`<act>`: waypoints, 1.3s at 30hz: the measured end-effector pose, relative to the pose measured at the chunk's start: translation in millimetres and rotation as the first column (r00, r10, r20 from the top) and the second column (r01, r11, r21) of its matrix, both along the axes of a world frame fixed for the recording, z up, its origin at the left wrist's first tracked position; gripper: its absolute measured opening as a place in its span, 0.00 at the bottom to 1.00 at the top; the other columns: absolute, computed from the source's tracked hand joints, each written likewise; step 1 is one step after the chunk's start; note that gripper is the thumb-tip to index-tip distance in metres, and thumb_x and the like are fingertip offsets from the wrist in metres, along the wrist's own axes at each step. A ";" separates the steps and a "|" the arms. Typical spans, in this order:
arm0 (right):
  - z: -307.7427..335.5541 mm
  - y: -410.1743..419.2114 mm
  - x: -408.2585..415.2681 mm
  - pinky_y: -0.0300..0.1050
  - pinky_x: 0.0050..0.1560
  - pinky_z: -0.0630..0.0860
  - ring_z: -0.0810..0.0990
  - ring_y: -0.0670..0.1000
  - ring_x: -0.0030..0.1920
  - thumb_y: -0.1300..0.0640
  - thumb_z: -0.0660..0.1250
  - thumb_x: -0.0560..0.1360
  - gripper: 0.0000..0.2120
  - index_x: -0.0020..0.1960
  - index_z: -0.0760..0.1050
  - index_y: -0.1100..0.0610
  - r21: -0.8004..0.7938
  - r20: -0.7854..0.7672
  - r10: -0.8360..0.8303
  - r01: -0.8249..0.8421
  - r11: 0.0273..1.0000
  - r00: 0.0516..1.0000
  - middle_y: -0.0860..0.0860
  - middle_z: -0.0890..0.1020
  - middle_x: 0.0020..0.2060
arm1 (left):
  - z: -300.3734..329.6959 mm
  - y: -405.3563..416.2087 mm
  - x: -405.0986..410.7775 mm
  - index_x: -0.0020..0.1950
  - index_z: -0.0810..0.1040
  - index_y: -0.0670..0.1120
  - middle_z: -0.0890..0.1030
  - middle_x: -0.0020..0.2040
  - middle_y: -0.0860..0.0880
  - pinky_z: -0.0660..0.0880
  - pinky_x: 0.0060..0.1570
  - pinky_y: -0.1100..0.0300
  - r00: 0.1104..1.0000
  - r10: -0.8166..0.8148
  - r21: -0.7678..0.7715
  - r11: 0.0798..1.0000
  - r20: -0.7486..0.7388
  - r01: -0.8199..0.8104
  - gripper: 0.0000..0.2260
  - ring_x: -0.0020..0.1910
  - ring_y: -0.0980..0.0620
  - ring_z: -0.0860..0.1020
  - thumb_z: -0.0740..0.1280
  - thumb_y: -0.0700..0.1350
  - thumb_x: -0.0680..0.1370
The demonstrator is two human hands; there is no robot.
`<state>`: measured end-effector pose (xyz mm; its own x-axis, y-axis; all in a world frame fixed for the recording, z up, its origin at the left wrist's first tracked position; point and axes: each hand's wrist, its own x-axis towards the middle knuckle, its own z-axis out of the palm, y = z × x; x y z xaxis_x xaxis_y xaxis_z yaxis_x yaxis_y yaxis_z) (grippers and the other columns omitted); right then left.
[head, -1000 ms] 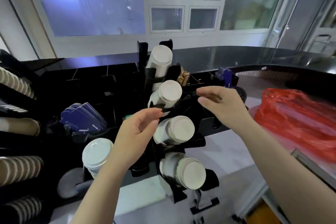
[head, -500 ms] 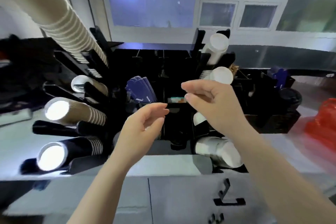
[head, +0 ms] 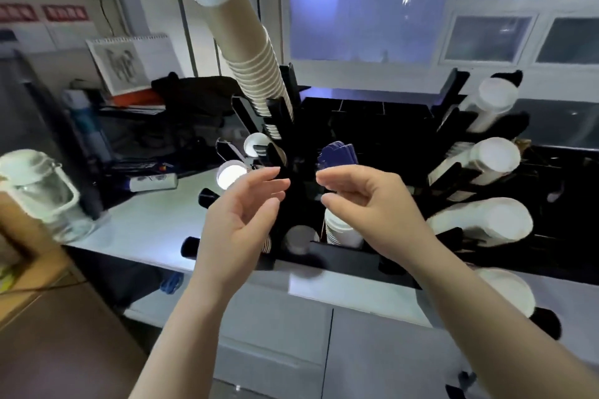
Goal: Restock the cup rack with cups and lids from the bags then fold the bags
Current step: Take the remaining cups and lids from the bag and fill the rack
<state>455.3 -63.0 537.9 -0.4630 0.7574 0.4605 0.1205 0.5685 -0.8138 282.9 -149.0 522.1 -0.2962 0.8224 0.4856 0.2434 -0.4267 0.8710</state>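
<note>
Since half a second ago, view swung further left: now showing more of the pale, smooth surface and a clear glass jar at its left end. Black cup rack in the middle, hard and glossy, with one long tilted stack of ribbed paper cups on the left side and four white lidded stacks on the right. Left hand and right hand raised before the rack, near each other, fingers loosely bent, holding nothing, much as before.
</note>
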 end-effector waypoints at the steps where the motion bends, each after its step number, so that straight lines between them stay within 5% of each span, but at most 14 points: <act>1: 3.7 1.4 -9.4 0.46 0.59 0.77 0.81 0.42 0.54 0.60 0.72 0.72 0.13 0.53 0.81 0.46 0.002 -0.003 0.000 0.000 1.000 1.000 0.43 0.84 0.49 | 4.2 1.8 -10.0 0.59 0.77 0.52 0.84 0.52 0.51 0.74 0.53 0.65 1.000 0.009 0.017 1.000 0.010 -0.009 0.15 0.55 0.54 0.81 0.63 0.40 0.74; 12: 52.8 59.6 -150.6 0.41 0.58 0.77 0.80 0.40 0.53 0.62 0.74 0.70 0.20 0.59 0.75 0.48 0.111 -0.099 -0.148 0.159 0.981 0.984 0.43 0.82 0.51 | 42.8 67.1 -168.6 0.70 0.63 0.57 0.83 0.55 0.53 0.76 0.57 0.62 1.000 -0.004 0.143 0.990 -0.015 0.006 0.29 0.58 0.56 0.79 0.69 0.38 0.75; 17: 55.9 97.8 -186.5 0.23 0.51 0.69 0.75 0.32 0.56 0.54 0.77 0.64 0.34 0.65 0.66 0.39 0.174 -0.135 -0.292 0.313 0.934 0.947 0.34 0.76 0.57 | 56.4 133.1 -217.0 0.72 0.57 0.62 0.75 0.64 0.54 0.74 0.58 0.67 0.980 -0.137 0.074 0.986 -0.142 0.148 0.38 0.61 0.60 0.76 0.74 0.40 0.72; 19: 60.4 112.6 -193.7 0.28 0.53 0.72 0.75 0.35 0.57 0.52 0.79 0.63 0.36 0.63 0.64 0.34 0.138 -0.155 -0.321 0.342 0.929 0.934 0.37 0.76 0.58 | 64.2 165.7 -226.5 0.74 0.54 0.61 0.70 0.69 0.52 0.71 0.60 0.64 0.961 -0.170 0.000 0.985 -0.216 0.174 0.42 0.64 0.59 0.73 0.76 0.42 0.70; 22: 71.6 133.5 -204.5 0.51 0.60 0.75 0.75 0.46 0.61 0.47 0.79 0.59 0.41 0.67 0.63 0.39 0.111 -0.173 -0.345 0.366 0.924 0.923 0.46 0.76 0.61 | 70.7 210.2 -235.4 0.77 0.50 0.58 0.65 0.72 0.51 0.68 0.62 0.62 0.929 -0.191 -0.080 0.981 -0.316 0.175 0.48 0.66 0.59 0.69 0.78 0.46 0.67; 26: 84.5 158.3 -222.0 0.37 0.51 0.77 0.79 0.39 0.54 0.49 0.79 0.55 0.37 0.60 0.68 0.32 0.128 -0.206 -0.280 0.310 0.942 0.938 0.37 0.80 0.53 | 70.5 248.7 -234.8 0.77 0.51 0.56 0.64 0.69 0.59 0.64 0.62 0.65 0.883 -0.264 -0.138 0.964 -0.388 0.228 0.49 0.67 0.64 0.65 0.78 0.50 0.64; 30: 81.9 182.2 -228.7 0.60 0.55 0.78 0.80 0.52 0.57 0.54 0.82 0.57 0.43 0.68 0.66 0.49 0.086 -0.167 -0.296 0.313 0.946 0.940 0.48 0.81 0.55 | 70.2 269.8 -227.7 0.71 0.62 0.55 0.73 0.66 0.61 0.70 0.65 0.58 0.867 -0.306 -0.103 0.952 -0.393 0.289 0.39 0.63 0.68 0.70 0.77 0.46 0.65; 35: 80.5 198.0 -232.5 0.59 0.52 0.79 0.81 0.53 0.55 0.49 0.83 0.57 0.40 0.65 0.70 0.51 0.082 -0.144 -0.342 0.356 0.931 0.929 0.50 0.82 0.54 | 69.1 284.2 -219.5 0.72 0.60 0.58 0.74 0.64 0.61 0.73 0.62 0.50 0.879 -0.345 -0.069 0.937 -0.329 0.341 0.42 0.63 0.62 0.73 0.78 0.47 0.63; 39: 73.5 195.6 -231.7 0.53 0.52 0.80 0.81 0.45 0.55 0.45 0.82 0.56 0.40 0.64 0.69 0.44 0.085 -0.200 -0.401 0.423 0.902 0.894 0.44 0.82 0.54 | 64.5 286.3 -209.1 0.65 0.61 0.69 0.74 0.61 0.68 0.74 0.56 0.57 0.880 -0.275 -0.042 0.959 -0.388 0.282 0.39 0.60 0.69 0.72 0.79 0.51 0.62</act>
